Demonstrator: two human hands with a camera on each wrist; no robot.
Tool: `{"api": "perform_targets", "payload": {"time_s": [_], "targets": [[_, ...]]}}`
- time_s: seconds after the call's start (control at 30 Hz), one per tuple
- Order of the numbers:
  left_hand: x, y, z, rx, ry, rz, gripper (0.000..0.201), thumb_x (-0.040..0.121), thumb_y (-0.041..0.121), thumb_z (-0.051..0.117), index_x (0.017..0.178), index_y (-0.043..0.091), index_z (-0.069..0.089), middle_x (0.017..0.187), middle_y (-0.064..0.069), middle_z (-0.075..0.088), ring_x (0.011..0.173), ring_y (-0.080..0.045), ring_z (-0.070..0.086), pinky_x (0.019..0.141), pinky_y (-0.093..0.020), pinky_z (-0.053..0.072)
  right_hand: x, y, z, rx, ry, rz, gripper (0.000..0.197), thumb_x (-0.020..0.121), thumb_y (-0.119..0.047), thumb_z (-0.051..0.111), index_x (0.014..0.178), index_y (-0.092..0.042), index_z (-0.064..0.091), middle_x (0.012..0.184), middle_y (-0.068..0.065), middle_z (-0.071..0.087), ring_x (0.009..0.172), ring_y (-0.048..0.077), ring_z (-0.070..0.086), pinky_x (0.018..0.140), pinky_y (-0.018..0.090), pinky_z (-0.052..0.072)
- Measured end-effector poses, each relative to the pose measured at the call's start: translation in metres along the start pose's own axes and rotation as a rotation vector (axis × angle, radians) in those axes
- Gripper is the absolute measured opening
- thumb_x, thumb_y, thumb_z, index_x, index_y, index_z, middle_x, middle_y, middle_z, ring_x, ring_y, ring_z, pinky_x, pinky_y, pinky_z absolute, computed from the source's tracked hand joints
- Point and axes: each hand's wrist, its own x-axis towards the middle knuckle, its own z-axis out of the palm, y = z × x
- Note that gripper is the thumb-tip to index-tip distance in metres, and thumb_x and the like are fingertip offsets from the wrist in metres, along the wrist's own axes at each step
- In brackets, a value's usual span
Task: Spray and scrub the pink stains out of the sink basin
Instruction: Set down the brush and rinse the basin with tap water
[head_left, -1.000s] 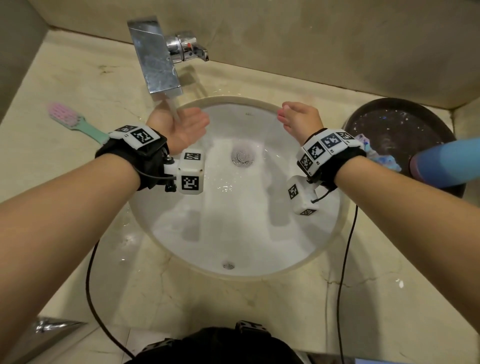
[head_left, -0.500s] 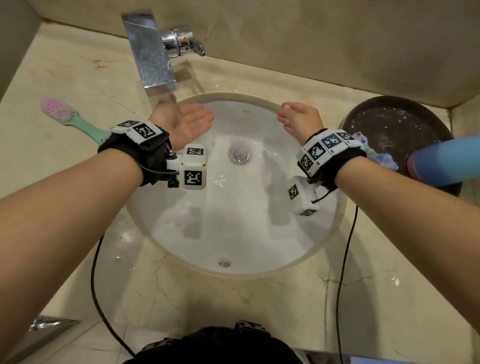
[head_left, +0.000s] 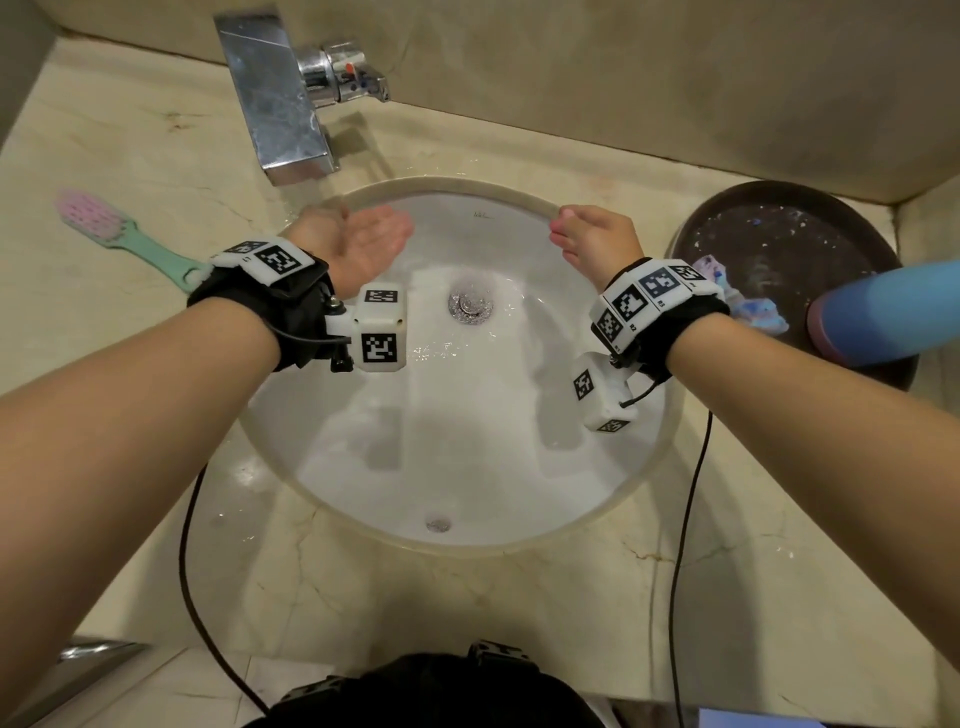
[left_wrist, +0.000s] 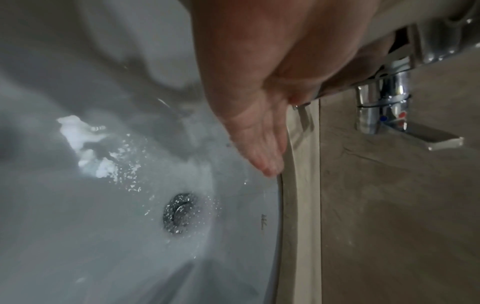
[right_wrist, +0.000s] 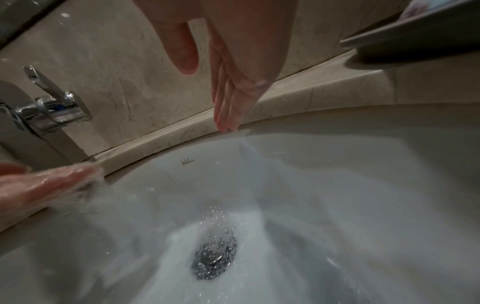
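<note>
Sink basin (head_left: 467, 441), fixed at frame centre, hard, glazed, wet and judged slippery, so pressed on rather than gripped; left hand (head_left: 363, 244) is held flat and empty under the tap (head_left: 280, 98), right hand (head_left: 597, 234) loosely extended, empty, at the upper-right rim.

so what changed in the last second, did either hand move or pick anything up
The left hand flattened and spread its fingers out under the running faucet. Neither hand took hold of anything. The right hand stayed open at the back rim of the sink basin, and the brush stayed on the counter.
</note>
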Motion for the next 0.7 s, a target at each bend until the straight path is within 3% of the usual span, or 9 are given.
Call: {"api": "perform_targets", "payload": {"time_s": [0.13,0.27,0.3,0.37,0.43,0.47,0.5,0.57,0.7], "targets": [[-0.001,-0.005,0.002,0.066,-0.032,-0.043,0.053,0.103,0.035,0.021,0.102,-0.003,0.058,0.104,-0.019,0.065,0.092,-0.027,0.066,0.075,-0.031,0.057,0.003,0.004,-0.003,-0.016,0.005,0.009,0.030,0.093,-0.022,0.050,0.116,-0.006,0.061,0.094,0.003,0.063,0.105,0.022,0.062,0.103,0.039,0.044],[0.000,-0.005,-0.009,0.074,0.087,0.000,0.044,0.104,0.024,0.019,0.117,-0.002,0.052,0.111,-0.016,0.060,0.100,-0.025,0.060,0.083,-0.028,0.052,0.005,0.003,-0.004,0.004,0.003,0.008,0.027,0.093,-0.021,0.051,0.113,-0.008,0.062,0.092,0.002,0.063,0.103,0.020,0.063,0.102,0.038,0.044],[0.001,-0.004,-0.013,0.044,0.106,0.013,0.042,0.104,0.021,0.018,0.110,0.000,0.054,0.102,-0.014,0.058,0.094,-0.024,0.059,0.081,-0.027,0.051,0.005,0.003,-0.004,0.007,0.000,0.007,0.026,0.093,-0.020,0.051,0.112,-0.009,0.062,0.092,0.002,0.063,0.102,0.019,0.063,0.102,0.037,0.044],[0.003,0.001,-0.016,-0.091,0.121,0.016,0.035,0.101,0.014,0.023,0.081,0.005,0.051,0.077,-0.006,0.043,0.066,-0.017,0.045,0.061,-0.022,0.043,0.005,0.002,-0.003,0.015,-0.007,0.002,0.021,0.093,-0.020,0.051,0.109,-0.011,0.062,0.093,0.003,0.063,0.098,0.017,0.062,0.102,0.036,0.045],[0.003,0.003,-0.015,-0.114,0.105,0.016,0.033,0.098,0.008,0.025,0.070,0.007,0.041,0.068,-0.003,0.031,0.057,-0.013,0.032,0.053,-0.020,0.028,0.005,0.002,-0.001,0.013,-0.012,-0.003,0.018,0.093,-0.020,0.051,0.105,-0.014,0.062,0.094,0.004,0.063,0.098,0.017,0.062,0.102,0.037,0.044],[0.002,0.002,-0.012,-0.096,0.072,0.018,0.035,0.099,0.010,0.022,0.069,0.008,0.040,0.067,-0.002,0.032,0.057,-0.012,0.033,0.053,-0.018,0.028,0.005,0.002,-0.001,0.011,-0.015,-0.005,0.018,0.093,-0.020,0.051,0.105,-0.013,0.062,0.095,0.004,0.063,0.099,0.018,0.062,0.102,0.037,0.044],[0.001,0.000,-0.008,-0.061,0.044,0.021,0.040,0.102,0.016,0.019,0.072,0.006,0.044,0.069,-0.003,0.041,0.059,-0.013,0.042,0.055,-0.016,0.034,0.005,0.002,0.000,0.009,-0.019,-0.005,0.018,0.093,-0.021,0.051,0.105,-0.013,0.062,0.096,0.004,0.063,0.100,0.018,0.062,0.102,0.038,0.044],[-0.001,-0.005,0.000,0.039,0.013,0.020,0.049,0.104,0.029,0.019,0.090,-0.001,0.056,0.084,-0.013,0.063,0.078,-0.022,0.063,0.067,-0.023,0.054,0.005,0.002,0.001,0.010,-0.027,-0.004,0.018,0.093,-0.021,0.050,0.105,-0.013,0.062,0.097,0.004,0.063,0.103,0.019,0.063,0.102,0.037,0.044],[-0.004,-0.013,0.006,0.080,-0.020,-0.032,0.050,0.104,0.032,0.023,0.115,-0.004,0.055,0.100,-0.018,0.066,0.097,-0.027,0.064,0.081,-0.031,0.055,0.006,0.002,0.002,0.006,-0.030,-0.002,0.019,0.093,-0.022,0.051,0.106,-0.013,0.062,0.094,0.002,0.064,0.103,0.019,0.063,0.102,0.036,0.045]]}}
